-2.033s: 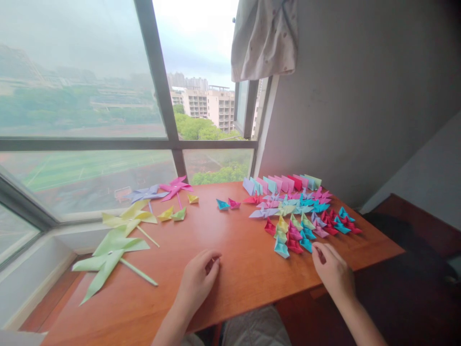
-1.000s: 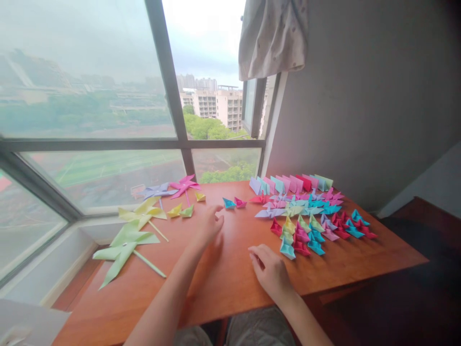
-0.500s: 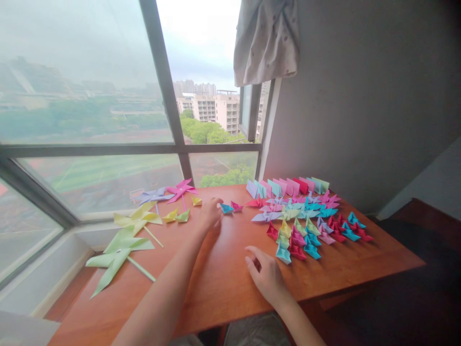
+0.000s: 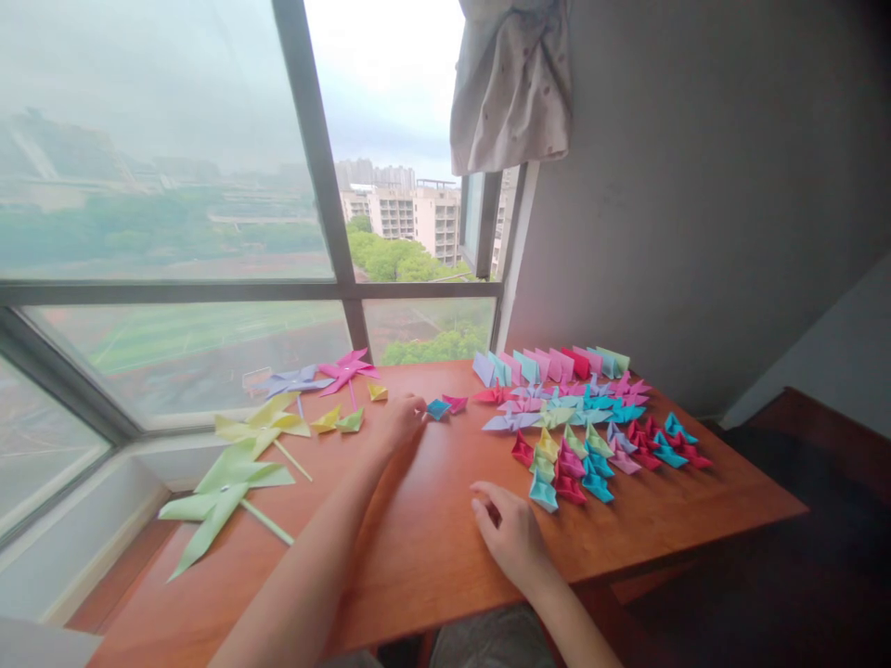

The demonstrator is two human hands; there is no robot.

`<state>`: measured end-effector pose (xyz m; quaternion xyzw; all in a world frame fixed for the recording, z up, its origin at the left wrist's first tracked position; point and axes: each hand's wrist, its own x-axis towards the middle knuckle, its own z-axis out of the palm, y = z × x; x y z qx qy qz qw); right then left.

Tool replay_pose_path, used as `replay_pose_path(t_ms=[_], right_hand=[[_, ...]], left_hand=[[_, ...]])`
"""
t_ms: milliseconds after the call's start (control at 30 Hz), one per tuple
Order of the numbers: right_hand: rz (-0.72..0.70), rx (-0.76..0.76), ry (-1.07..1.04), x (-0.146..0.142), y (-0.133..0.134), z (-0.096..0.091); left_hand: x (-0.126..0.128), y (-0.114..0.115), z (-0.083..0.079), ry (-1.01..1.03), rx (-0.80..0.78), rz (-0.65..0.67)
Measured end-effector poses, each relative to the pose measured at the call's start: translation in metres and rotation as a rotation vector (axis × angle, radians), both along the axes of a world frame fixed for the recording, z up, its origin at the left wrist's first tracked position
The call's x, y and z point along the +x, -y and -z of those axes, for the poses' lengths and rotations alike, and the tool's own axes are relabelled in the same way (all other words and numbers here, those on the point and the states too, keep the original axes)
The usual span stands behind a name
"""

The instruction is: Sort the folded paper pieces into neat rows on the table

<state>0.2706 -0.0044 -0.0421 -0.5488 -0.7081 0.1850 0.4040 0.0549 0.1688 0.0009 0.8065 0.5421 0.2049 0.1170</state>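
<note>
My left hand is stretched far out over the wooden table, its fingertips pinched on a small blue folded paper piece. A pink folded piece lies right beside the blue one. My right hand rests on the table near the front edge with its fingers loosely curled and nothing in them. It is just left of a cluster of several small coloured folded pieces.
Paper pinwheels lie at the left: a large pale green one, a yellow one, a lilac one and a pink one. Small yellow and green folded pieces sit between. Folded cards stand by the grey wall. Windows run behind.
My left hand reached forward from the front of the table to the blue piece and closed on it. My right hand drew left, away from the coloured cluster.
</note>
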Motion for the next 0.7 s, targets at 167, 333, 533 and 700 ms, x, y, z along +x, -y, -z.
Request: replay_pose_path(t_ms=[167, 333, 533, 700], right_hand=[[0.007, 0.033, -0.019, 0.001, 0.0, 0.001], [0.054, 0.084, -0.078, 0.002, 0.0, 0.003], [-0.028, 0.097, -0.046, 0.0, 0.004, 0.0], [-0.113, 0.139, 0.051, -0.002, 0.013, -0.007]], left_hand=[[-0.006, 0.027, -0.009, 0.087, 0.046, 0.036], [-0.01, 0.081, -0.017, 0.178, 0.025, 0.106], [0.0, 0.136, -0.011, 0.254, -0.087, 0.188], [0.005, 0.151, -0.001, 0.354, -0.119, 0.183]])
